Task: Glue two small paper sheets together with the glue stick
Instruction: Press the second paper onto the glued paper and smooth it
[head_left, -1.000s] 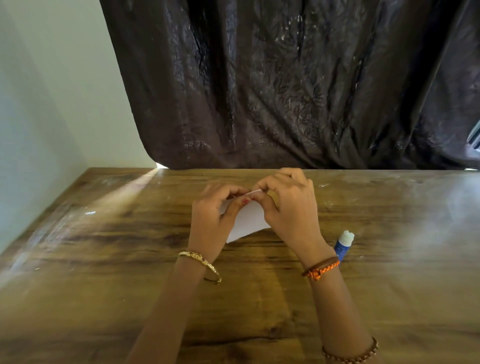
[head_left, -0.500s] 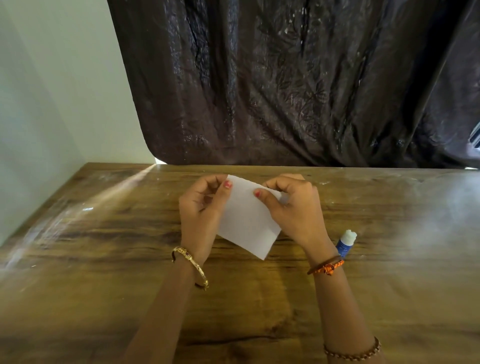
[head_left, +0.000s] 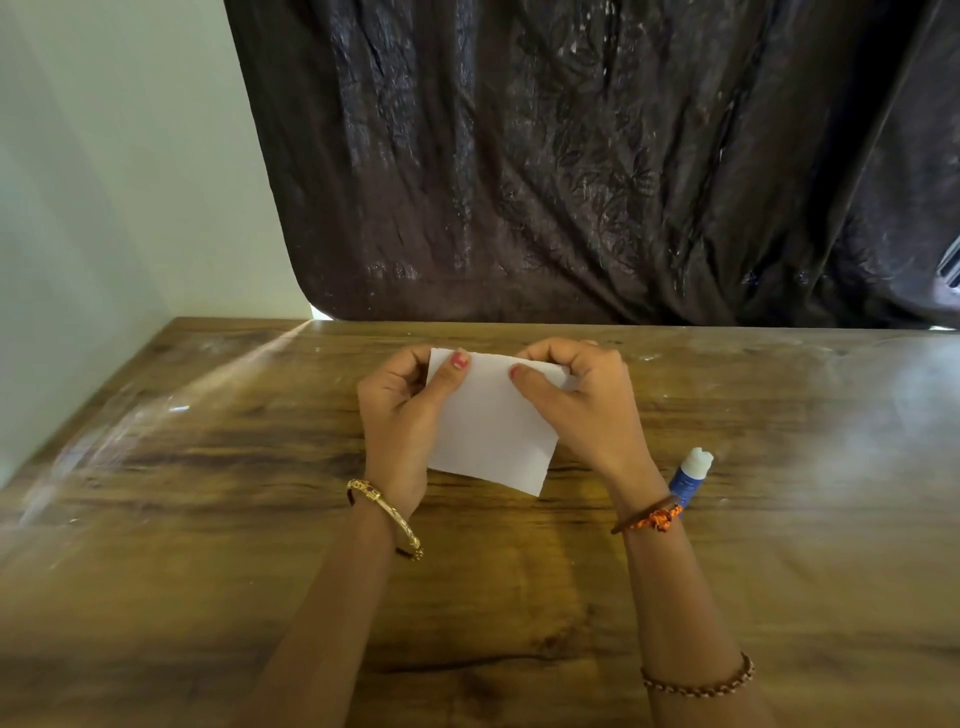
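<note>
A small white paper (head_left: 491, 431) is held up over the wooden table (head_left: 208, 519), tilted with its face toward me. My left hand (head_left: 400, 415) pinches its upper left corner with thumb on top. My right hand (head_left: 582, 405) pinches its upper right corner. I cannot tell whether one sheet or two lie together. A blue glue stick (head_left: 688, 478) with its white tip showing lies on the table just right of my right wrist, partly hidden by it.
A dark crinkled curtain (head_left: 597, 156) hangs behind the table's far edge. A pale wall (head_left: 104, 208) runs along the left side. The tabletop has a glossy, smeared surface.
A second ago the paper was edge-on between both hands' fingertips; it has since been turned up and spread so its face shows. The glue stick has not moved.
</note>
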